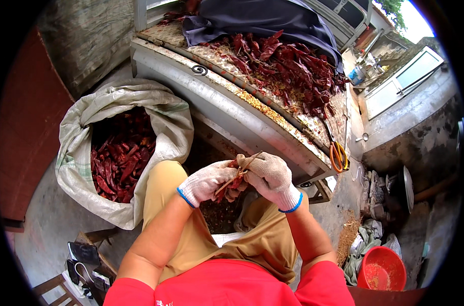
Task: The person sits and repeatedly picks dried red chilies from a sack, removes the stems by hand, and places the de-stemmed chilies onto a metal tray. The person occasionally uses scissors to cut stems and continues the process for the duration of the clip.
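Observation:
My left hand [209, 182], in a white knit glove with a blue cuff, is closed round a small bunch of dried red chili peppers [222, 191] above my lap. Gloved the same way, my right hand [270, 176] pinches at their thin tan stems [249, 162], close against the left. The gloves partly hide the bunch. A white woven sack [173, 120] with its rim rolled down stands to the left, holding many loose dried chilies [122, 158]. Ahead, a heap of dried chilies [283, 61] lies on a grey metal truck bed [211, 97], partly under a dark cloth [262, 20].
Orange-handled scissors [338, 155] lie at the bed's near right corner. A red basin [381, 269] stands at the lower right beside crumpled cloth [363, 250]. Yellow seeds [262, 106] litter the bed's edge. A wooden stool [102, 235] with small devices is at the lower left.

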A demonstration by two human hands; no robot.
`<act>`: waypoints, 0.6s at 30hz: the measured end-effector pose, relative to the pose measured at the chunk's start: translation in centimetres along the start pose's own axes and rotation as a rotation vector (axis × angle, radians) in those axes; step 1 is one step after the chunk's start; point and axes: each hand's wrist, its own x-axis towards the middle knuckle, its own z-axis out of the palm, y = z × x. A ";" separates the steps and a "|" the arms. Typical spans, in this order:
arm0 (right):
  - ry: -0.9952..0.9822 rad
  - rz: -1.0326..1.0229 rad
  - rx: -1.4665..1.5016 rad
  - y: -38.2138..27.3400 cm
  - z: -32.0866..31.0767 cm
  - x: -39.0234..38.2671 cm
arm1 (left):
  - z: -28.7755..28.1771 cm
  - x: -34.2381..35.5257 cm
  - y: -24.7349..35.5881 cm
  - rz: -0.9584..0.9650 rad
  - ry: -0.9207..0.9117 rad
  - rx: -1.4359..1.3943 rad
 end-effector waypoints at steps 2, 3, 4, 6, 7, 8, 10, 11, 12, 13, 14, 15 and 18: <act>0.035 0.086 0.071 -0.5 0.2 -0.1 | 0.4 -0.2 -0.2 0.013 0.072 0.021; 0.064 0.127 0.119 -0.6 0.4 -0.2 | 0.5 -0.2 -0.2 0.020 0.108 0.032; 0.110 0.169 0.188 -0.7 1.0 -0.5 | 0.0 -0.2 0.0 0.009 0.043 0.087; 0.172 0.387 0.390 -0.9 2.0 -1.2 | 0.0 0.0 -0.4 0.019 0.123 0.050; 0.220 0.492 0.493 -0.9 2.5 -1.6 | 0.1 0.1 -0.4 0.022 0.164 0.032; 0.273 0.634 0.637 -1.2 3.0 -1.7 | -0.3 0.1 -0.4 0.018 0.099 -0.033; 0.350 0.817 0.879 -1.4 3.6 -1.4 | 0.2 0.0 -0.4 0.052 0.165 0.039; 0.409 0.907 0.996 -1.5 3.9 -1.2 | 0.4 0.0 -0.4 0.071 0.197 0.076; 0.407 0.971 1.027 -1.6 3.7 -0.8 | 0.4 0.0 -0.4 0.077 0.182 0.057; 0.415 1.008 1.044 -1.8 3.7 -0.5 | 0.4 0.0 -0.4 0.083 0.168 0.038; 0.423 1.044 1.061 -1.9 3.7 0.0 | 0.3 -0.1 -0.4 0.090 0.155 0.019; 0.430 1.080 1.077 -2.0 3.7 0.4 | 0.3 -0.1 -0.4 0.109 0.168 0.029; 0.499 1.080 1.166 -1.7 4.3 0.4 | 0.5 0.0 -0.7 0.148 0.198 0.065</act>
